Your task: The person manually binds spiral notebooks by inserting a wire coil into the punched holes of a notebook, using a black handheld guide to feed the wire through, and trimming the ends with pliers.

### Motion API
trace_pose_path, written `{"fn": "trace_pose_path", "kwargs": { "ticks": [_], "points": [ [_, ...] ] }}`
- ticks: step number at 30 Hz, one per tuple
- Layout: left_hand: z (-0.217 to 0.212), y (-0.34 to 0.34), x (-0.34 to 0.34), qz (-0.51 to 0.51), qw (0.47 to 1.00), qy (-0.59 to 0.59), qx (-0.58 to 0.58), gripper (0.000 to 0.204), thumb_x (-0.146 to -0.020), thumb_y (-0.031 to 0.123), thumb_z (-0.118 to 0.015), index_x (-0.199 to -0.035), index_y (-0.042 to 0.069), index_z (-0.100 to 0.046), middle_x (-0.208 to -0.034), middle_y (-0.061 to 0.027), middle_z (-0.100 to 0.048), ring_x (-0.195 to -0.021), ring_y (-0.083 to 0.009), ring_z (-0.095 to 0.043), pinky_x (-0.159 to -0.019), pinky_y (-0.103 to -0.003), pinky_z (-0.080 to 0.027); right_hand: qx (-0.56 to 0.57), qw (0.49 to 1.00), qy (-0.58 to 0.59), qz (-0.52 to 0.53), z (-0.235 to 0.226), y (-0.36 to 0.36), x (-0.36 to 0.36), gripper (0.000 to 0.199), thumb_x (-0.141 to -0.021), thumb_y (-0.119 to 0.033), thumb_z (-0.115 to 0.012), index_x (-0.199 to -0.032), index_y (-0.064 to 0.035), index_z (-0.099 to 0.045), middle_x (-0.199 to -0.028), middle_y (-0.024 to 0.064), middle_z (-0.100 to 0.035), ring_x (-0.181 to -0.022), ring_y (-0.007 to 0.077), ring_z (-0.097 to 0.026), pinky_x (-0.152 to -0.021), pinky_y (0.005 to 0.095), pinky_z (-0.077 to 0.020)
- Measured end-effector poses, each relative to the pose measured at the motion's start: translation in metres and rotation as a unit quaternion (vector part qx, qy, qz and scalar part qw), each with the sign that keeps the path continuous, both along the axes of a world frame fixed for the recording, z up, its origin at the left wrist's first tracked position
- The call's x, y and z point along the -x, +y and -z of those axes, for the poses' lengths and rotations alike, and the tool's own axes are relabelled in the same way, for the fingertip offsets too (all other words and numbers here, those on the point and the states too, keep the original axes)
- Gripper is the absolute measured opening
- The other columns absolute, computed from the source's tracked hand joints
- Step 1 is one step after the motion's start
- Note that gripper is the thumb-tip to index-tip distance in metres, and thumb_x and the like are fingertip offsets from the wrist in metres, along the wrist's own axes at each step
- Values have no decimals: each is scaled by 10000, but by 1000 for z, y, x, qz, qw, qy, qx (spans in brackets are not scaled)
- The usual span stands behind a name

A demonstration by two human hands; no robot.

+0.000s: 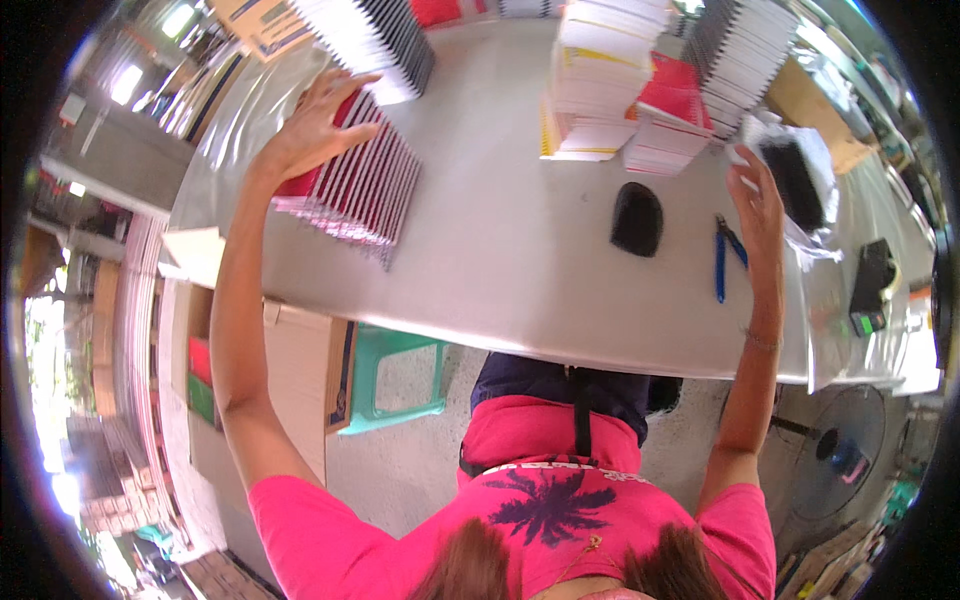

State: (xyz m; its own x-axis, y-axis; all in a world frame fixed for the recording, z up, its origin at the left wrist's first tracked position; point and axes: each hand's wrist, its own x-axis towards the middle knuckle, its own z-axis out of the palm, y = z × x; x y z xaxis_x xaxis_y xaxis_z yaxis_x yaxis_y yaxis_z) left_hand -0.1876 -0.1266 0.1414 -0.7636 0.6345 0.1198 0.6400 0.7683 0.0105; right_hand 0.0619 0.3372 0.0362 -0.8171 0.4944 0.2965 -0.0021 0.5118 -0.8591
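Observation:
My left hand (320,125) rests with spread fingers on top of a stack of red-covered spiral notebooks (360,185) at the table's left side. The stack's bound edges face right. At the right, my right hand (758,195) has its fingers up and slightly curled, with nothing visible in them. It is beside a white plastic bag (826,190) with a dark bundle (793,180) inside. Just left of that wrist lie blue-handled pliers (721,265), partly covered by the hand. Further left on the tabletop is a flat, dark rounded piece (638,219).
Tall stacks of spiral-bound notebooks stand far left (375,45) and far right (740,60), beside white and yellow-edged booklets (600,90). A black tape dispenser (870,290) sits at the right. Below the table are a green stool (400,380), a cardboard box (295,370) and a fan (830,445).

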Motion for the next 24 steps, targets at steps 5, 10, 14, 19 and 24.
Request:
{"fn": "trace_pose_path", "kwargs": {
  "ticks": [5, 10, 14, 19, 24],
  "points": [
    [-2, -7, -1, 0, 998, -55, -43, 641, -815, 390, -681, -1406, 283, -457, -1508, -143, -299, -1418, -373, -239, -1153, -479, -253, 123, 991, 51, 23, -25, 1, 48, 644, -915, -539, -584, -1356, -75, -508, -1163, 77, -564, -1058, 145, -537, -909, 316, -429],
    [-11, 15, -26, -11, 999, 31, -14, 653, -823, 483, -677, -1402, 275, -460, -1505, -119, -308, -1415, -356, -260, -1146, -515, -234, -29, 994, -79, 64, -23, 23, 106, 791, -833, -644, -623, -1301, -12, -542, -1043, 114, -653, -960, 169, -596, -850, 317, -465],
    [-25, 42, -75, 1, 995, 103, 5, 673, -810, 514, -678, -1399, 262, -469, -1494, -81, -325, -1403, -318, -292, -1134, -532, -214, -110, 993, -44, -13, -15, 11, 117, 697, -810, -565, -702, -1178, 23, -627, -984, 90, -679, -914, 160, -607, -817, 316, -482],
    [-26, 77, -113, 105, 988, 42, -108, 573, -783, 243, -751, -1323, 237, -560, -1464, -55, -365, -1368, -285, -352, -1122, -442, -294, 49, 995, -51, -74, -24, 24, 106, 482, -848, -397, -721, -1130, -12, -654, -947, 46, -671, -875, 112, -596, -762, 275, -492],
    [-15, 123, -125, 230, 950, 26, -209, 456, -805, 135, -731, -1244, 179, -619, -1415, -74, -412, -1306, -300, -416, -1083, -419, -346, 9, 989, -141, -45, -46, 23, 86, 410, -846, -279, -734, -1150, -21, -637, -950, 41, -649, -855, 107, -584, -729, 268, -493]
  ]
}}
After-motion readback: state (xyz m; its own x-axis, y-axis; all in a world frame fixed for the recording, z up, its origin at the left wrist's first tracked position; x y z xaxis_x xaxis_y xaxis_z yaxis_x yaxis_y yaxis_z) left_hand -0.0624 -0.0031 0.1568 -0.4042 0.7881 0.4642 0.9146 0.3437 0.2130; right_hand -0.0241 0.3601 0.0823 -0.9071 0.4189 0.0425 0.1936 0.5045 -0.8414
